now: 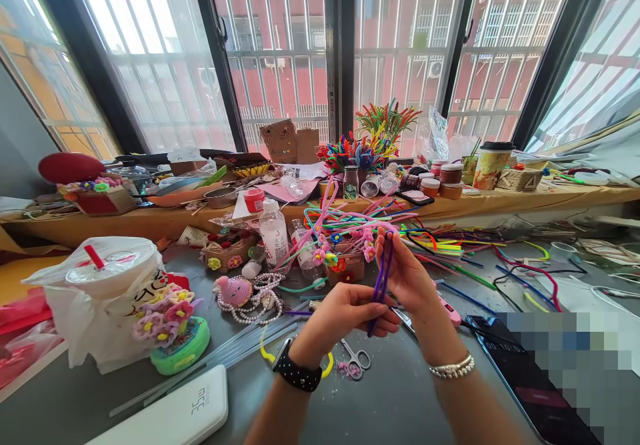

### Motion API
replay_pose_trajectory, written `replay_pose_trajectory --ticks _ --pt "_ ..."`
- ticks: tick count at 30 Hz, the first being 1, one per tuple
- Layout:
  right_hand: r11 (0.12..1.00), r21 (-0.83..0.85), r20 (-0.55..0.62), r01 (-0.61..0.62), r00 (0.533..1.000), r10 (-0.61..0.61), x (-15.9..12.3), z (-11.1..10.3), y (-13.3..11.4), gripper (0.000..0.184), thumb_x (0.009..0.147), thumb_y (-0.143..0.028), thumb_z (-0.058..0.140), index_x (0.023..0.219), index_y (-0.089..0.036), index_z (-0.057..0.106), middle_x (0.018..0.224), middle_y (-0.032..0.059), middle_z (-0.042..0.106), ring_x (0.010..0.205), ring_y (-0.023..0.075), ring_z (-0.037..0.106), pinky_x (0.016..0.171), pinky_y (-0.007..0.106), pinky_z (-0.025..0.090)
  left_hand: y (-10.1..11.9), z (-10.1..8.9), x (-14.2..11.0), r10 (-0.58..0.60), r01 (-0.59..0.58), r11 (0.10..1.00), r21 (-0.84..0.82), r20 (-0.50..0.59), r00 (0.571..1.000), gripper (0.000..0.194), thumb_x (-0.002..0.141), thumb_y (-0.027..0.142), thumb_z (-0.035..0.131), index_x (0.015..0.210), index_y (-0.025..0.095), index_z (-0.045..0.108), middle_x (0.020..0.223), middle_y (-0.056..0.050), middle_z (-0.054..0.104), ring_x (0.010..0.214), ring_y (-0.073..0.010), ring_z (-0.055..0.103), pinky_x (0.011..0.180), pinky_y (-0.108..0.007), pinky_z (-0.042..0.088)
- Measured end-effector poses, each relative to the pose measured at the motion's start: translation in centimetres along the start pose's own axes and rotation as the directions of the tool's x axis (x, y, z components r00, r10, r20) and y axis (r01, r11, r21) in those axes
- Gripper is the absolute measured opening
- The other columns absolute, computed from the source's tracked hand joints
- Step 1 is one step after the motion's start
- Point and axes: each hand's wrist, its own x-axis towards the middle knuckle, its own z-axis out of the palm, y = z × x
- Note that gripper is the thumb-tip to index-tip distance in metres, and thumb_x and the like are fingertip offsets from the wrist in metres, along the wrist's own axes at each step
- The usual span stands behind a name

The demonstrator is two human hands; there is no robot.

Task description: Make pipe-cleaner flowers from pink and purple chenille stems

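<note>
In the head view, the left hand (336, 314) grips the purple fuzzy stem (383, 273) low, the right hand (413, 284) pinches its top, seemingly steadying the folded strands above the surface (380, 408); scissors (355, 357) lie near, probably for reach.

Bright daylight enters through the windows (280, 45), washing out the upper left; wide-angle distortion leans the side frames, and pixelated blocks cover the lower right.

two hands (345, 312) (410, 282), one phone (530, 382), one power bank (175, 412)
</note>
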Motion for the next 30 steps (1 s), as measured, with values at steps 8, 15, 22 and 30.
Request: replay_pose_trajectory --ticks 8,15,22,30 --pt "0.987 -0.107 -0.055 0.120 0.990 -0.126 0.1 0.2 0.0 0.007 0.065 -0.009 0.064 0.063 -0.017 0.064 0.068 -0.0013 0.068 0.061 0.0060 0.063 0.057 0.008 0.052 0.1 0.1 -0.1 -0.011 0.010 0.999 0.044 0.019 1.000 0.021 0.066 0.027 0.061 0.078 0.010 0.063 0.074 -0.010 0.069 0.064 -0.0156 0.063 0.059 -0.024 0.047" --pt "0.954 -0.205 0.013 0.218 0.975 -0.220 -0.4 0.2 0.0 0.006 0.062 -0.015 0.067 0.068 -0.017 0.065 0.072 -0.0014 0.068 0.063 0.0065 0.062 0.059 0.010 0.051 0.3 0.0 -0.3 -0.055 0.050 0.996 0.069 0.067 0.996 0.020 0.068 0.027 0.059 0.076 0.010 0.063 0.075 -0.009 0.068 0.064 -0.0149 0.063 0.060 -0.024 0.047" --pt "0.871 -0.469 0.208 0.148 0.977 -0.054 -2.6 2.2 0.2 0.003 0.063 -0.017 0.067 0.065 -0.018 0.064 0.072 0.0003 0.068 0.062 0.0101 0.062 0.060 0.018 0.051 1.2 -0.6 -1.4 0.012 -0.028 0.989 0.149 0.108 0.994 0.020 0.069 0.026 0.059 0.081 0.011 0.064 0.077 -0.007 0.068 0.075 -0.0164 0.061 0.073 -0.028 0.046" --pt "0.865 -0.495 0.217 0.084 0.976 0.030 -2.1 1.7 0.8 0.004 0.064 -0.021 0.065 0.063 -0.018 0.063 0.073 0.0008 0.067 0.069 0.0125 0.062 0.064 0.022 0.049 2.6 -0.5 -2.2 0.167 -0.151 0.981 0.120 -0.134 0.977 0.023 0.067 0.032 0.061 0.072 0.010 0.066 0.063 -0.004 0.067 0.061 -0.0144 0.060 0.062 -0.024 0.048"
